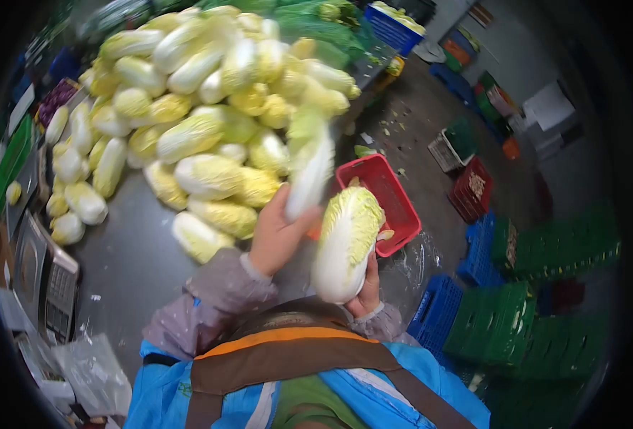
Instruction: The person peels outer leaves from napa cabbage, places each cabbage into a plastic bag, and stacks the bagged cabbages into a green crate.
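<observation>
A whole napa cabbage (343, 247) with a white base and yellow-green leafy top is in my right hand (366, 289), whose fingers wrap round its lower right side. My left hand (280, 232) is closed on the white lower end of a loose cabbage leaf (312, 166), its pale green tip pointing away from me. That leaf and the fingers are smeared by motion. Something orange shows in part between the hands, too hidden to name. Beyond my left hand rises a large pile of napa cabbages (205, 134) on the metal table (134, 250).
A red bin (396, 207) holding a few leaf scraps stands right of the held cabbage. At left are a scale (53, 286) and a clear plastic bag (96, 372). Stacked green crates (491, 322) and blue crates (434, 307) stand on the right. Scraps litter the floor.
</observation>
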Available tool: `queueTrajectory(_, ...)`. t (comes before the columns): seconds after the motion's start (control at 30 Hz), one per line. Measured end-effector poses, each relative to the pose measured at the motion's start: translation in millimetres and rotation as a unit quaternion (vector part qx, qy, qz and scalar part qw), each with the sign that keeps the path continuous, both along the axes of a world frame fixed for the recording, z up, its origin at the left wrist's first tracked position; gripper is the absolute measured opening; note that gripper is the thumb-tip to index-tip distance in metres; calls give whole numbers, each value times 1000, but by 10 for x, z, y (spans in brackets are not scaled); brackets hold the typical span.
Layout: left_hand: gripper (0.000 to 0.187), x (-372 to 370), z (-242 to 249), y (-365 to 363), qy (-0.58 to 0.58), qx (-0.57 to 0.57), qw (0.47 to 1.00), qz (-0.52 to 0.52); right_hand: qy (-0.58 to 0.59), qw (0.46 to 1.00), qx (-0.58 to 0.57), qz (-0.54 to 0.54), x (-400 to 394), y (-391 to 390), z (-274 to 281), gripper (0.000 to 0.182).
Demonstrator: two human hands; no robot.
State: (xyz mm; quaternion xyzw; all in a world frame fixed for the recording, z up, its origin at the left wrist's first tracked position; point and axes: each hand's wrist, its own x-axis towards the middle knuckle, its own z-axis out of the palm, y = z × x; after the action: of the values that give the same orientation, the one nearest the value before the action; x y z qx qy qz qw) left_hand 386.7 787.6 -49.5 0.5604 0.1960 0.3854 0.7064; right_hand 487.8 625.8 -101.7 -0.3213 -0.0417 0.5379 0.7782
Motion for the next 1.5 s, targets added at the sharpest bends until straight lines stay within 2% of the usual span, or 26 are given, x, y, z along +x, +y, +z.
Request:
queueTrajectory(0.1, 43, 1362, -182, 70, 85, 198, 974, -75, -6, 998, 43, -36, 682, -362, -289, 64)
queueTrajectory(0.17, 61, 2123, -217, -25, 168, 280, 944, -42, -3, 995, 75, -63, 1161, -468, -365, 62)
queueTrajectory(0.23, 77, 2672, -447, -246, 81, 94, 973, -192, -77, 980, -26, -179, 1653, -516, -376, 61)
queueTrajectory(0.3, 92, 2842, -360, -613, 116, 165, 955, -219, -67, 967, -25, -244, 2118, -525, -402, 56)
queueTrajectory(0.33, 102, 2991, -296, -722, 146, 194, 933, -267, -158, 945, -101, -268, 2310, -494, -364, 53)
queueTrajectory(0.37, 100, 3141, -324, -818, 167, 261, 922, -232, -249, 910, -176, -282, 2500, -457, -326, 50)
queueTrajectory(0.4, 97, 3339, -337, -789, 203, 274, 910, -238, -258, 897, -199, -298, 2647, -417, -298, 51)
queueTrajectory(0.47, 93, 3637, -338, -704, 245, 283, 894, -247, -260, 904, -178, -287, 2888, -416, -299, 53)
queueTrajectory(0.5, 83, 3741, -337, -665, 247, 303, 889, -239, -270, 912, -154, -269, 2976, -419, -293, 56)
queueTrajectory(0.67, 47, 4087, -614, -420, 285, 336, 868, -228, -228, 915, -185, -277, 3126, -337, -340, 63)
queueTrajectory(0.8, 47, 4178, -641, -448, 281, 324, 872, -238, -153, 918, -164, -327, 3227, -351, -193, 55)
queueTrajectory(0.87, 47, 4188, -646, -527, 217, 184, 930, -231, -142, 909, -167, -354, 3271, -347, -168, 52)
queueTrajectory(0.9, 47, 4192, -681, -516, 216, 181, 930, -235, -132, 904, -164, -373, 3279, -345, -165, 49)
queueTrajectory(0.97, 50, 4226, -733, -436, 185, 35, 865, -465, -118, 903, -163, -379, 3297, -383, -267, 49)
queueTrajectory(1.0, 48, 4241, -566, -408, 208, -30, 844, -493, -99, 912, -130, -377, 3305, -409, -331, 48)
queueTrajectory(1.07, 44, 4261, -802, -408, 206, -96, 853, -471, -83, 918, -96, -377, 3344, -457, -348, 49)
queueTrajectory(1.1, 40, 4273, -874, -420, 204, -163, 857, -445, 1, 927, -37, -373, 3361, -492, -322, 49)
queueTrajectory(1.13, 40, 4308, -917, -423, 203, -162, 856, -447, 85, 927, 23, -366, 3379, -510, -309, 50)
queueTrajectory(1.2, 39, 4443, -929, -401, 263, -167, 872, -378, 79, 924, 23, -374, 3393, -480, -311, 50)
queueTrajectory(1.23, 31, 4666, -1305, -390, 185, -25, 927, -325, 73, 923, 22, -378, 3394, -483, -311, 51)
queueTrajectory(1.3, 26, 5091, -1200, -211, 149, 9, 953, -262, 66, 923, 53, -375, 3384, -538, -322, 51)
queueTrajectory(1.33, 29, 5399, -1532, -58, 224, 149, 939, -215, 59, 922, 88, -372, 3390, -552, -318, 50)
queueTrajectory(1.37, 35, 5486, -1463, 3, 301, 149, 908, -252, 56, 922, 88, -372, 3396, -561, -300, 50)
queueTrajectory(1.43, 48, 5239, -850, -146, 382, -22, 865, -326, 5, 919, 178, -352, 3416, -597, -260, 51)
queueTrajectory(1.47, 63, 5062, -897, -187, 311, -168, 822, -446, 1, 919, 179, -351, 3459, -608, -270, 51)
queueTrajectory(1.5, 72, 4818, -773, -272, 240, -339, 703, -577, -35, 909, 104, -402, 3516, -604, -315, 53)
